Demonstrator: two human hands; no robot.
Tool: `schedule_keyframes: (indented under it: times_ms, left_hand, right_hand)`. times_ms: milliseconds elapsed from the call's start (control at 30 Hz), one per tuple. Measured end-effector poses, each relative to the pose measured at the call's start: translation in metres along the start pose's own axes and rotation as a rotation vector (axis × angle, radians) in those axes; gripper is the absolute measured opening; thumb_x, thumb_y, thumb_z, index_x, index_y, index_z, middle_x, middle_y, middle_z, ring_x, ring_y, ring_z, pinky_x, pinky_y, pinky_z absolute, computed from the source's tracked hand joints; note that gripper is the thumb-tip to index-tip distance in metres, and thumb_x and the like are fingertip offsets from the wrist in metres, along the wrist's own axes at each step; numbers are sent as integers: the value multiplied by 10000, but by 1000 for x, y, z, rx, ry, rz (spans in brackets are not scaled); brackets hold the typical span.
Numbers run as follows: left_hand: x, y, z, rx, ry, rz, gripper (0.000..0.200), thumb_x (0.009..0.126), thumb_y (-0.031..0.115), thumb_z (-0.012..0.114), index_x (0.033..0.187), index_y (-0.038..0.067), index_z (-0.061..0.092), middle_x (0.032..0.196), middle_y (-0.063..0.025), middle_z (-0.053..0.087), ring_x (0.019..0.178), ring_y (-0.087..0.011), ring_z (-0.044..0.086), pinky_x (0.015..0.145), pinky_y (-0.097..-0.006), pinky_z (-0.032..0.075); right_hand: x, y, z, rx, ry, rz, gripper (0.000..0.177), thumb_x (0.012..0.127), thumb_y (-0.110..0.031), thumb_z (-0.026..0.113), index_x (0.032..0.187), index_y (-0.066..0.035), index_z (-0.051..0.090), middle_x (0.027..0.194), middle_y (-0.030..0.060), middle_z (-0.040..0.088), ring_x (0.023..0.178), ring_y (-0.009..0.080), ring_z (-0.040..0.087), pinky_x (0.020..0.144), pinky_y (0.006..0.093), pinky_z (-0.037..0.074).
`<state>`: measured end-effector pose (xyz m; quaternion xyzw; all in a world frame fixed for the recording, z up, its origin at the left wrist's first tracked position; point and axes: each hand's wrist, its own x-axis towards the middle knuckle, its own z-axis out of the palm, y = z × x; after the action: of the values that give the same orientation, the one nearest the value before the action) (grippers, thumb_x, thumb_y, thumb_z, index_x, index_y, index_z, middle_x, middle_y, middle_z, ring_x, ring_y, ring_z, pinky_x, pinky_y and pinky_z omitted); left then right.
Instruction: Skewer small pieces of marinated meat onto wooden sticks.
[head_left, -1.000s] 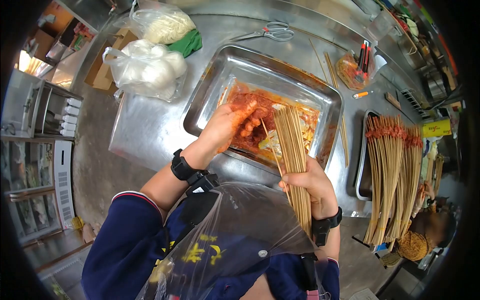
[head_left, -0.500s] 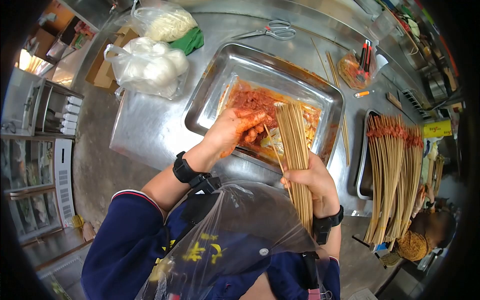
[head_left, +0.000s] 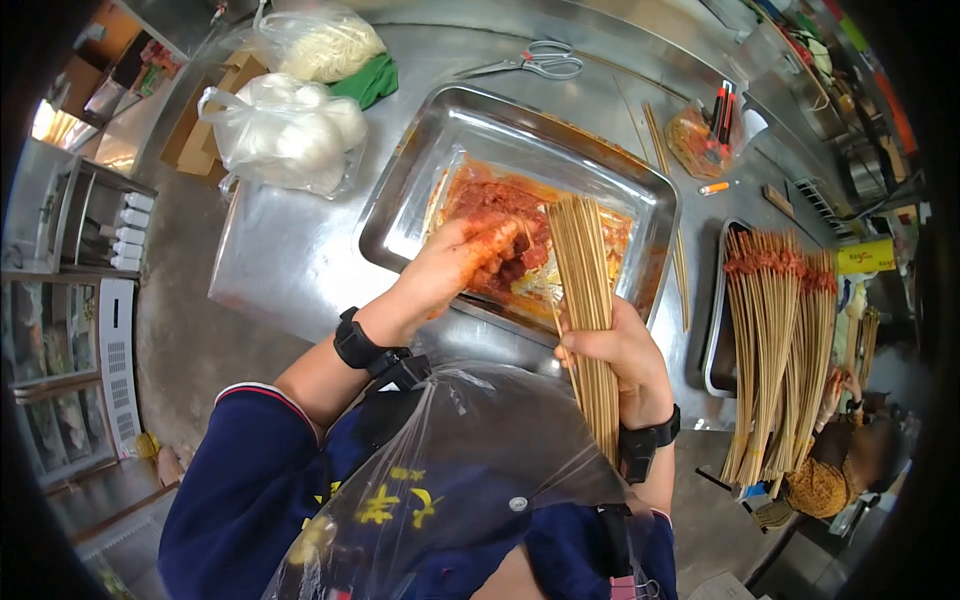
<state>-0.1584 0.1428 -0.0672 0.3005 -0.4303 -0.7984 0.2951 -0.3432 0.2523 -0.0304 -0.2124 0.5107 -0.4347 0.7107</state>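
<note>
My right hand [head_left: 630, 360] is wrapped around a thick bundle of wooden skewers [head_left: 585, 275], thumb across the front. One skewer slants slightly apart from the bundle on its left side. Red sauce coats my left hand [head_left: 462, 255], whose fingers are curled over pieces of marinated meat [head_left: 537, 257] just left of the skewer tips. Its fingertips are partly hidden. Both hands are over the near side of a deep steel tray [head_left: 385, 225] with more red meat [head_left: 480, 190] inside.
At the right, a second tray [head_left: 713, 350] holds many meat-tipped skewers [head_left: 765, 340]. Scissors [head_left: 550, 62], a tub with red-handled cutters [head_left: 705, 140] and an orange pen-like item [head_left: 717, 188] lie behind. Bags of white food [head_left: 290, 135] stand at left. Another person [head_left: 840, 470] is at far right.
My left hand has shifted slightly left and down, away from the lone skewer's tip. The lone skewer now sits closer to the bundle. The whole view has shifted a little.
</note>
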Motion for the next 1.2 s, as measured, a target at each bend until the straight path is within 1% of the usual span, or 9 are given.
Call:
schedule_keyframes:
  times_ms: [100,433,500,600,800,933,1000,1133,1200]
  left_hand:
    - [3,-4,-5,84,-53,-138,314,914,269,554,1019,-12,646,810,-5,615,597,-38,462,514,-183,355]
    - [5,-6,2,101,-72,-158,233,863,226,625,910,5,677,737,8,592,557,-40,427,492,-195,329]
    - [6,-6,3,106,-18,-145,220,845,230,650,833,13,685,601,42,504,510,-41,389,455,-213,289]
    - [8,-12,1,148,-16,-144,256,855,259,637,893,8,665,753,-4,622,553,-40,437,493,-189,337]
    - [20,-14,15,254,-19,-135,239,865,253,619,864,15,641,672,24,543,541,-37,428,468,-189,314]
    - [26,-14,5,395,174,32,203,862,205,625,923,12,609,781,11,578,650,-45,490,567,-206,394]
    - [30,-18,-23,541,96,195,138,868,144,606,914,13,599,810,25,586,748,-61,519,684,-230,435]
    - [22,-16,-28,992,64,220,112,810,89,621,838,-18,623,787,-91,632,762,-200,602,701,-312,474]
    - [18,-17,-22,1253,3,227,102,764,62,620,807,-30,623,787,-144,632,776,-279,611,701,-364,483]
  right_hand:
    - [0,0,2,-6,10,5,379,674,17,630,1034,34,510,766,74,551,615,156,583,533,262,464]
    - [0,4,-8,-32,18,4,390,664,17,635,1036,32,518,804,86,575,637,160,591,543,273,472]
    - [0,6,-9,22,18,-111,389,662,-14,622,1035,31,520,824,99,584,644,164,591,542,272,471]
    - [-13,1,-13,164,-8,-190,412,648,-77,605,1037,30,520,849,123,589,665,176,592,550,271,481]
    - [-20,1,-7,376,-150,-193,485,609,-158,600,1047,27,505,852,132,561,730,194,582,632,316,543]
    - [-14,8,-12,386,-64,-186,475,611,-131,588,1049,33,501,826,91,515,778,188,568,731,368,549]
    - [-14,10,-19,344,18,-150,467,614,-109,580,1050,41,500,812,83,511,763,186,566,762,378,541]
    - [-6,21,-27,208,97,-77,452,644,-65,554,1079,49,499,762,65,502,677,137,536,765,363,540]
    - [-4,26,-34,248,99,-46,445,651,10,570,1081,89,494,774,98,564,663,176,601,752,385,543]
